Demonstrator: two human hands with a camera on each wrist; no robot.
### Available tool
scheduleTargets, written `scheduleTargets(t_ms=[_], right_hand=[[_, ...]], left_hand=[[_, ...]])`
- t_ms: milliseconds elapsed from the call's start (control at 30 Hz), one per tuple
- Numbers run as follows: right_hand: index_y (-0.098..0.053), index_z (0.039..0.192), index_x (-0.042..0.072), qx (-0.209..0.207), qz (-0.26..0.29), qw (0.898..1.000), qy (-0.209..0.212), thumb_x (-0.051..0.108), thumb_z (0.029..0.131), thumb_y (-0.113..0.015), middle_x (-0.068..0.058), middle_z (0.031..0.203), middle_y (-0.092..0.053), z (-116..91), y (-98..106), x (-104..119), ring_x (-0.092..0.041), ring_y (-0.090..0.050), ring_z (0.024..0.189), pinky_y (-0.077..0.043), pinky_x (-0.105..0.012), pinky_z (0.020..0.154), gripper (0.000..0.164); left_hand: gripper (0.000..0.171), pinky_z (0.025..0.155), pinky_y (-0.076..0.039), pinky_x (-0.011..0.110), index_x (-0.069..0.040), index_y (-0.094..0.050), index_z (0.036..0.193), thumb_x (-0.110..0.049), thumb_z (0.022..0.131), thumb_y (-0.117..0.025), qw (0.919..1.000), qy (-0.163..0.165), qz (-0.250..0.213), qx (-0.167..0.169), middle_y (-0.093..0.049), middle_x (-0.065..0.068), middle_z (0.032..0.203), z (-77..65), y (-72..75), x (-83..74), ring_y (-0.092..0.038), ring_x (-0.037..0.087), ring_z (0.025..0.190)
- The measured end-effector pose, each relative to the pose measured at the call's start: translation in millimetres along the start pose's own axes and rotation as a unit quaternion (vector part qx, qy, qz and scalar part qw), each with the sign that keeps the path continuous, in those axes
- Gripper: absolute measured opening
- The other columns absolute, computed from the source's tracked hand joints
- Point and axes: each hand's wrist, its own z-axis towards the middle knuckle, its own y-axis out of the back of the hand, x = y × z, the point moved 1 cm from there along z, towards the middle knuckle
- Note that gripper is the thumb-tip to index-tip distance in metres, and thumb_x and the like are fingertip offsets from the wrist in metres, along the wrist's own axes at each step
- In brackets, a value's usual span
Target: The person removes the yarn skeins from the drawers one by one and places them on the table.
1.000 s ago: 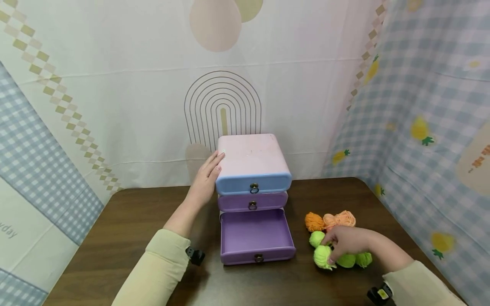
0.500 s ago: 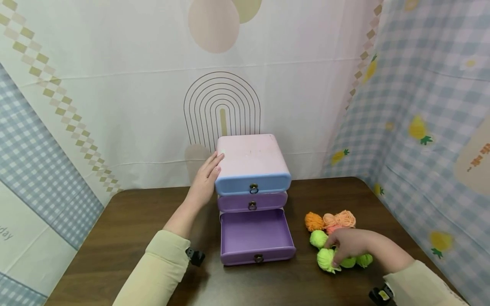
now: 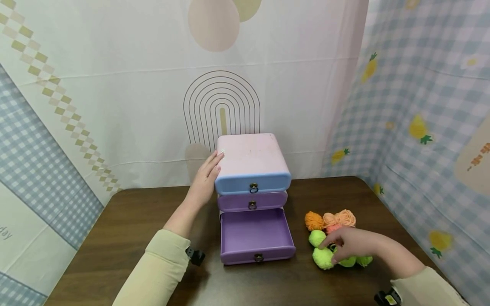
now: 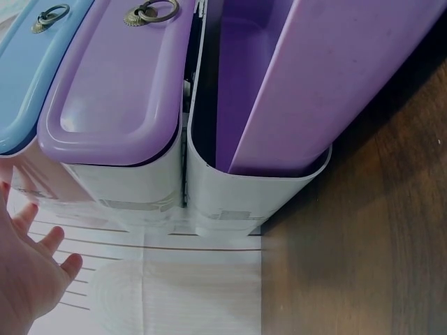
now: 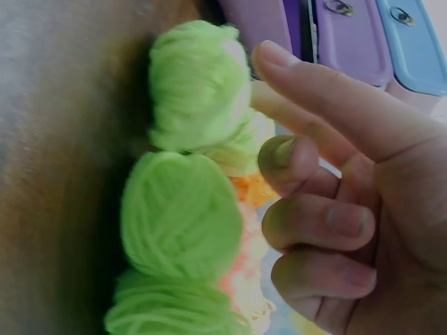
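My left hand [image 3: 203,182] rests its straight fingers on the left side of a small chest of drawers [image 3: 250,155], pink on top. The blue top drawer [image 3: 235,185] and purple middle drawer [image 3: 233,202] are closed; the purple bottom drawer [image 3: 256,231] is pulled out and bare inside. My right hand [image 3: 354,242] hovers at a lime green yarn ball [image 3: 323,259]. In the right wrist view its thumb tip is beside that ball [image 5: 199,84], with the other fingers loosely bent and no clear grip. Another green ball [image 3: 317,238] sits behind; more are partly hidden.
An orange yarn ball [image 3: 314,221] and a peach skein [image 3: 340,218] lie behind the green ones, with coral yarn [image 3: 334,228] partly covered by my hand. All stand on a dark wooden table [image 3: 145,216], with patterned cloth [image 3: 153,106] at the back and sides.
My right hand's thumb and fingers have loosened from the front green ball, which has shifted slightly left and turned. My left hand and the chest have stayed put.
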Motion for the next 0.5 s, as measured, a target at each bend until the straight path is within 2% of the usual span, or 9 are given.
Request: scheduleTargets(t_ms=[267, 500], right_hand=[[-0.072, 0.122, 0.012, -0.020, -0.025, 0.999, 0.024, 0.022, 0.083, -0.080, 0.010, 0.060, -0.042, 8, -11, -4, -0.002, -0.036, 0.052, -0.035, -0.020, 0.050, 0.041], [-0.071, 0.124, 0.012, -0.016, -0.023, 1.000, 0.010, 0.021, 0.083, -0.080, 0.009, 0.060, -0.043, 10, -15, -8, -0.002, -0.036, 0.052, -0.035, -0.020, 0.049, 0.043]], left_hand=[[0.047, 0.117, -0.019, 0.054, -0.026, -0.045, 0.151, -0.038, 0.106, -0.036, 1.0000, 0.001, 0.000, -0.002, -0.029, 0.000, 0.161, -0.4, 0.1, -0.9, -0.024, 0.026, 0.148], [0.047, 0.117, -0.019, 0.054, -0.026, -0.044, 0.151, -0.039, 0.106, -0.037, 1.0000, 0.004, 0.003, 0.000, -0.028, -0.003, 0.161, -0.6, 0.4, -2.0, -0.024, 0.025, 0.148]])
